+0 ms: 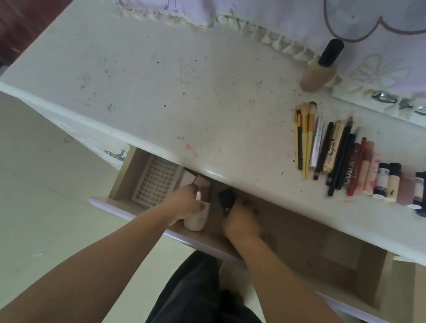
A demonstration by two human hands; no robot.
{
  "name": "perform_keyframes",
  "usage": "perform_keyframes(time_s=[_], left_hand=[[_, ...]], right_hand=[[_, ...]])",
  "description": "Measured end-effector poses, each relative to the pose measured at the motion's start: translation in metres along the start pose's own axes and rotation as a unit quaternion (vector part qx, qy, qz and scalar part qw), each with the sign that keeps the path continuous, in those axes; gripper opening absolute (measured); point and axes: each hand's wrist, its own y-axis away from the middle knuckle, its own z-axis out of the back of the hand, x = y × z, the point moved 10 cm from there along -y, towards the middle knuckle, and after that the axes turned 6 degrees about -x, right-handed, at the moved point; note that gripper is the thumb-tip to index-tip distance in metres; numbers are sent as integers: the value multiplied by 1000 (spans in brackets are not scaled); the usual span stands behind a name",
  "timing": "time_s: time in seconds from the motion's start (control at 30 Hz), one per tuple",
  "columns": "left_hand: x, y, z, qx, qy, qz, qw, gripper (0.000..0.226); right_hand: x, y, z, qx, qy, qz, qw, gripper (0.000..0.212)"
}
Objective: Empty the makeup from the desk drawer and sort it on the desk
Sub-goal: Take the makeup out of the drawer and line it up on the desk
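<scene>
Still emptying the drawer (pixel 331 251): left hand (pixel 186 204) grips a pale bottle (pixel 196 219), right hand (pixel 241 221) a black compact (pixel 226 198). Next, lift both toward two o'clock, joining the sorted row (pixel 366 162) on the table (pixel 162 84).

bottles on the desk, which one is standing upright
The beige bottle with the black cap at the back, by the fringed cloth. The row of makeup near the front edge all lies flat.

Back of the drawer (pixel 304 247) and small boxes (pixel 198 180) under the desk (pixel 162 84) edge.
</scene>
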Motion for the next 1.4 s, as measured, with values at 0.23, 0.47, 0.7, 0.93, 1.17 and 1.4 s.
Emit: perform_keyframes(time_s=[0.23, 0.47, 0.7, 0.93, 1.17, 1.4], left_hand=[[23, 33, 31, 91, 217, 113, 965, 49], [-69, 52, 100, 123, 323, -19, 938, 38], [-225, -27, 150, -11, 324, -223, 919, 23], [-309, -105, 151, -134, 176, -332, 917, 24], [-320, -130, 133, -99, 166, -370, 909, 24], [-265, -87, 157, -129, 154, -332, 921, 45]], right_hand=[[-9, 39, 42, 49, 36, 145, 988, 48], [16, 85, 168, -18, -227, 180, 957, 48], [36, -8, 290, -250, -383, 91, 885, 20], [62, -99, 300, -332, -369, 25, 868, 27], [67, -115, 294, -343, -382, -20, 858, 47], [79, -28, 280, -357, -309, 52, 880, 51]])
